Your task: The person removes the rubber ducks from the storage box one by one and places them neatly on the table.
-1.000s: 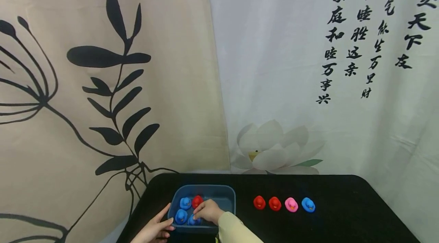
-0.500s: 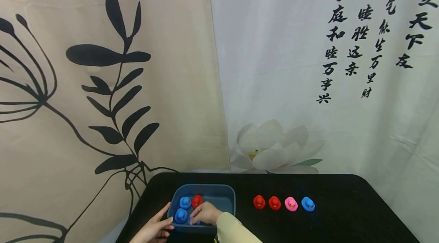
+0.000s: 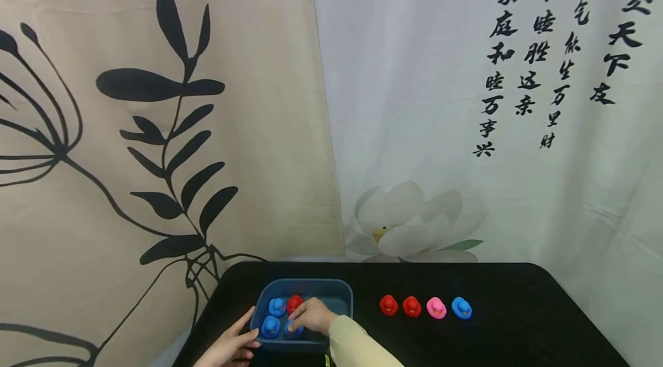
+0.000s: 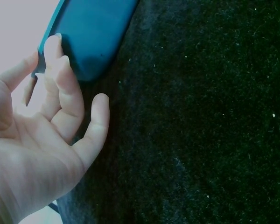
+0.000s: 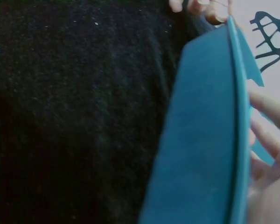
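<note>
A blue plastic basin (image 3: 339,287) sits on the black table, with two blue rubber ducks (image 3: 270,327) and a red rubber duck (image 3: 294,302) in its left part. My left hand (image 3: 231,346) grips its left rim near the front corner; in the left wrist view thumb and fingers meet at the rim (image 4: 48,29). Reaching in over the front side, my right hand (image 3: 315,315) pinches another blue rubber duck (image 3: 294,333), partly covered by the fingers. From the right wrist, the basin's outer wall (image 5: 200,130) hides the ducks and part of that hand.
Right of the basin, two red rubber ducks (image 3: 411,306), a pink one (image 3: 436,308) and a blue one (image 3: 461,308) stand in a row on the black cloth-like tabletop (image 3: 497,335). Behind the table hangs a printed curtain (image 3: 414,96).
The right hand's fingers shift slightly at the blue duck in the basin, which shows more now than half a second ago. The left hand keeps its place on the rim.
</note>
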`<move>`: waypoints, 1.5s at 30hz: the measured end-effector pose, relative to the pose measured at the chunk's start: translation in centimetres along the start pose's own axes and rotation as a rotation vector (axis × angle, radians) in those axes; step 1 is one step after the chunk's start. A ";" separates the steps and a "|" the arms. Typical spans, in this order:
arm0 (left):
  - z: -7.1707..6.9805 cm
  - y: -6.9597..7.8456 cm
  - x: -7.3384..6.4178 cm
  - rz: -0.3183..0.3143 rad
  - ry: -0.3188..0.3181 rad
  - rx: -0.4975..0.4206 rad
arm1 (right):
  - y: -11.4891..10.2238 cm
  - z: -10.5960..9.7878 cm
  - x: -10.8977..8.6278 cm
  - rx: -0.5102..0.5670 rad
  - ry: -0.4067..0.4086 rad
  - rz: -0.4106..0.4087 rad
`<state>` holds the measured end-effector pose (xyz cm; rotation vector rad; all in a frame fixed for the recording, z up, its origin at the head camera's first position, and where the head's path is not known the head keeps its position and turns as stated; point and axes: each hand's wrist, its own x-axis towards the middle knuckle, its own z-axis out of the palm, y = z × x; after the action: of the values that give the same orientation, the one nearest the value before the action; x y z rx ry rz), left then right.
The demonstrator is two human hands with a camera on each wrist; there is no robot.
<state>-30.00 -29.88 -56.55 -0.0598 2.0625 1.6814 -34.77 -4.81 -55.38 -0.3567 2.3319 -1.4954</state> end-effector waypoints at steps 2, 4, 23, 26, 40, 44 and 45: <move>0.0 0.0 0.1 0.007 -0.005 0.002 | -0.2 -0.5 -0.2 0.010 0.009 0.012; 0.0 -0.1 0.2 0.022 -0.010 0.006 | -0.5 -1.0 -0.3 0.028 0.013 0.035; -1.3 -1.6 1.3 0.082 -0.134 -0.076 | -0.7 -4.5 -1.7 0.039 0.013 -0.051; -1.0 -1.4 1.2 0.091 -0.116 -0.079 | -1.1 -5.2 -2.4 0.047 0.008 -0.059; -1.6 -1.5 2.0 0.086 -0.174 -0.070 | -0.1 -7.6 -4.1 0.068 0.015 -0.115; -1.7 -1.5 1.9 0.082 -0.177 -0.077 | 0.1 -8.4 -4.4 0.064 0.016 -0.129; -1.7 -1.4 1.8 0.082 -0.173 -0.075 | 0.0 -8.6 -4.5 0.060 0.015 -0.131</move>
<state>-31.70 -31.31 -58.25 0.1425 1.8981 1.7469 -34.23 4.04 -51.42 -0.4928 2.3089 -1.6307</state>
